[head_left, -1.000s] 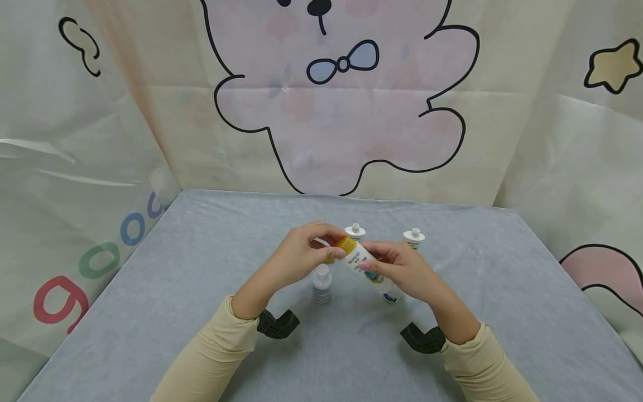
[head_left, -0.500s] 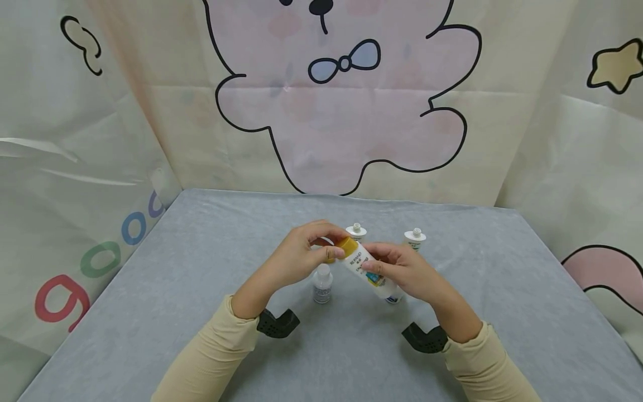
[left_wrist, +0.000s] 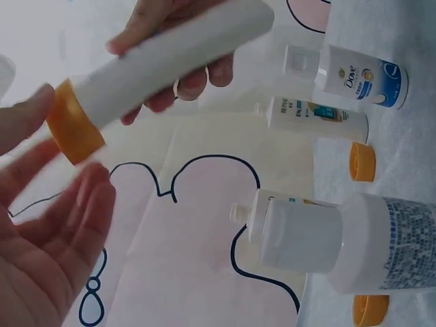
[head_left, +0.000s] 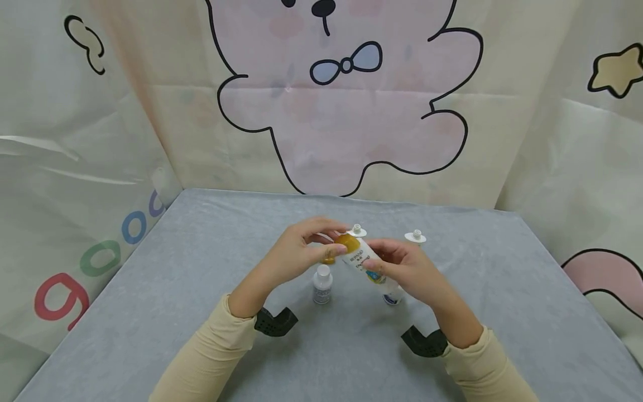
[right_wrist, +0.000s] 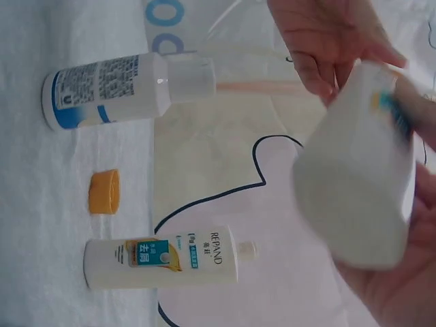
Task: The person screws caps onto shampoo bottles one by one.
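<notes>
Both hands meet over the table at a white shampoo bottle (head_left: pixel 358 258) with an orange cap (head_left: pixel 346 242). My right hand (head_left: pixel 408 271) grips its body, which slants with the cap end up toward the left. My left hand (head_left: pixel 306 245) pinches the orange cap between thumb and fingers; in the left wrist view the cap (left_wrist: pixel 73 124) sits at the end of the bottle (left_wrist: pixel 174 61). The bottle's broad base (right_wrist: pixel 354 204) faces the right wrist camera. Below the left hand stands a small white-capped bottle (head_left: pixel 322 285).
Two capless REPAND shampoo bottles (head_left: pixel 357 230) (head_left: pixel 415 237) stand farther back. A second white-capped bottle, marked Dove (left_wrist: pixel 364 78), stands partly hidden behind the right hand's bottle in the head view. Two loose orange caps (left_wrist: pixel 362 161) (left_wrist: pixel 371 310) lie on the grey cloth (head_left: pixel 241 223).
The left hand has shifted slightly up at the cap, and the cap and bottle have turned a little in the hands. The standing bottles stay in place.
</notes>
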The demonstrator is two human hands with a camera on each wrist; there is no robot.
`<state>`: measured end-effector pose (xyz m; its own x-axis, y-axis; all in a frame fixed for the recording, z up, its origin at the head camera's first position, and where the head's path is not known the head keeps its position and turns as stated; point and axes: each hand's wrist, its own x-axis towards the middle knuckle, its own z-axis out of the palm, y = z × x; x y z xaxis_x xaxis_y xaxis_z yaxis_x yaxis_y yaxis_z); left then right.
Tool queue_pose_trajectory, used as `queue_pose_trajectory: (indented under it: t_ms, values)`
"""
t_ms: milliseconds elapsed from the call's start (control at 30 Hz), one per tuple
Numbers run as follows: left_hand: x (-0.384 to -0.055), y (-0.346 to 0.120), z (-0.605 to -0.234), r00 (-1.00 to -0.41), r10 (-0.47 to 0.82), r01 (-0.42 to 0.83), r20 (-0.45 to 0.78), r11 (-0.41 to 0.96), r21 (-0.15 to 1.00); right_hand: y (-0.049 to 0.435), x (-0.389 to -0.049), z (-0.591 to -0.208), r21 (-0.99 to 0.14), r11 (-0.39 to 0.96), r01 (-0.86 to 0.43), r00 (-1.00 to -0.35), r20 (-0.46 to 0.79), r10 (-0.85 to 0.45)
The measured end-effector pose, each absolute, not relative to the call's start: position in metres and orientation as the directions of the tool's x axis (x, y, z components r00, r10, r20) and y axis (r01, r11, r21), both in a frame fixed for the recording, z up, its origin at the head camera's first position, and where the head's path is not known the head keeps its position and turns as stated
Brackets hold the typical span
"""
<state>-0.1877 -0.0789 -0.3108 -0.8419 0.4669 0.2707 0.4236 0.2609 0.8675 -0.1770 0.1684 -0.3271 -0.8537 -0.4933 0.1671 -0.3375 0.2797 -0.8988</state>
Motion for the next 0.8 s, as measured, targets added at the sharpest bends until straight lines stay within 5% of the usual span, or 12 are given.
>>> queue_pose_trajectory:
  t_ms: [233,800]
  values:
    - [-0.1878,-0.0699,-0.3137,-0.933,0.342,0.253,0.114,0.394,0.883,0.1611,-0.1721,-0.3292,-0.825,0.382,-0.417,-0.890,0.284,-0.357]
    - [-0.1841,-0.0690,-0.3127,-0.918,0.355,0.311,0.178,0.363,0.878,0.1601,-0.1720,-0.3306,-0.796,0.381,-0.470,-0.868,0.340,-0.362]
